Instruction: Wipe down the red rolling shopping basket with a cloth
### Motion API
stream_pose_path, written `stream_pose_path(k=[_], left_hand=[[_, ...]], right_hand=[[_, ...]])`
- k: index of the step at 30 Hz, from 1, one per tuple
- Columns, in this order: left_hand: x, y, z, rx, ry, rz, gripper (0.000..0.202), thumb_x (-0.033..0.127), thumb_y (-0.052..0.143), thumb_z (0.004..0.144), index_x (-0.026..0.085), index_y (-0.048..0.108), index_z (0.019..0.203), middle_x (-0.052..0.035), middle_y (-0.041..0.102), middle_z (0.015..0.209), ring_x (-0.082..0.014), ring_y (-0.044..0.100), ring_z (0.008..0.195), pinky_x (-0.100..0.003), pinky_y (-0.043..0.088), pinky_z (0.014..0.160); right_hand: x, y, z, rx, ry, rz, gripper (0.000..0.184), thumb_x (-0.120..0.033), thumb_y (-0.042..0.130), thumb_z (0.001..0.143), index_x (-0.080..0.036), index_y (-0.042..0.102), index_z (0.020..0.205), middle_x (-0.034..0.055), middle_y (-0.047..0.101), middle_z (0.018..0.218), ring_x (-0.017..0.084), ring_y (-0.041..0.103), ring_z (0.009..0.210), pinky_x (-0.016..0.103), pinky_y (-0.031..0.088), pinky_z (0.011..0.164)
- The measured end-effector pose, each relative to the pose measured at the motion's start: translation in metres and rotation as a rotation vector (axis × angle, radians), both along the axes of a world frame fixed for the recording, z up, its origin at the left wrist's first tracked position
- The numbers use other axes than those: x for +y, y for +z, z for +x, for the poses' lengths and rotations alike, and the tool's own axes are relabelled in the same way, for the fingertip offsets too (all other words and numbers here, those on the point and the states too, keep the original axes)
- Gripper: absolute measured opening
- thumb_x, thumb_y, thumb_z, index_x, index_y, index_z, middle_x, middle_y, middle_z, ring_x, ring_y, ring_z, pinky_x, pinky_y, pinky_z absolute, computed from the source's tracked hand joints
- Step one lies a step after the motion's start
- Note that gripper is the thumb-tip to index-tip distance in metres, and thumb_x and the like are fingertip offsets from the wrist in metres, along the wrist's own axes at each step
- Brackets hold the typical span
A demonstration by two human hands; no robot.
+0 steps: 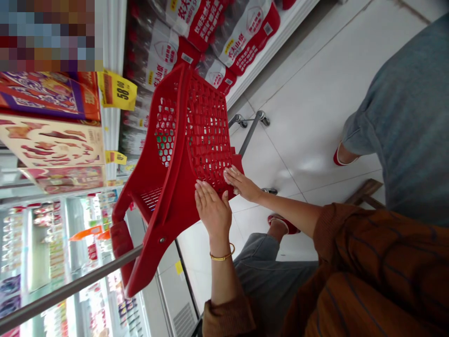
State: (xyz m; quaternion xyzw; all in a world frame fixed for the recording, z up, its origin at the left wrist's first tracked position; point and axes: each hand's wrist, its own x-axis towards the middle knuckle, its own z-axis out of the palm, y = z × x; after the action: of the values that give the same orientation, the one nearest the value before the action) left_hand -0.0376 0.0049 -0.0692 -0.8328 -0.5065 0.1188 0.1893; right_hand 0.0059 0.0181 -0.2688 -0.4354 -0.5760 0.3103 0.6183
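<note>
A red plastic shopping cart (168, 201) with perforated basket sides fills the middle of the head view, which is turned sideways. My left hand (214, 215), with a gold bracelet at the wrist, lies against the cart's side near the edge of the perforated panel (208, 135). Its fingers are stretched out flat, with the thumb apart. Close by, my right hand (245, 186) rests with extended fingers on the lower corner of the same panel. Neither hand is wrapped round anything. The cart's handle (122, 243) is at the lower left, away from both hands.
Bottled water with red labels (242, 37) fills a low shelf beyond the cart. Boxed goods (52, 140) and yellow price tags (121, 91) are at the left. Lit display shelves (52, 243) stand behind. A grey metal bar (70, 285) crosses the lower left. Tiled floor (291, 112) lies beneath.
</note>
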Motion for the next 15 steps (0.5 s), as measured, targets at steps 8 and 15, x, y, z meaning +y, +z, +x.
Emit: stream_pose_path(k=[8,15], left_hand=[[-0.002,-0.007,-0.009,0.002,-0.002,0.001,0.067,0.039,0.034,0.099,-0.010,0.027,0.144,-0.0339,0.032,0.148,-0.0344,0.021,0.146,-0.054,0.022,0.118],[0.025,0.021,0.010,-0.086,-0.032,0.218,0.066,0.040,0.045,0.096,0.008,0.025,0.150,-0.0204,0.025,0.156,-0.0356,0.007,0.149,-0.063,-0.002,0.117]], right_hand=[[-0.008,-0.012,-0.004,-0.019,0.017,-0.020,0.074,0.000,0.039,0.088,-0.020,0.013,0.154,0.0080,0.017,0.161,0.021,-0.002,0.149,0.055,0.021,0.121],[0.003,0.017,0.001,-0.007,0.020,-0.016,0.069,-0.002,0.039,0.090,-0.019,0.018,0.153,0.0093,0.019,0.161,0.021,-0.002,0.149,0.052,0.022,0.121]])
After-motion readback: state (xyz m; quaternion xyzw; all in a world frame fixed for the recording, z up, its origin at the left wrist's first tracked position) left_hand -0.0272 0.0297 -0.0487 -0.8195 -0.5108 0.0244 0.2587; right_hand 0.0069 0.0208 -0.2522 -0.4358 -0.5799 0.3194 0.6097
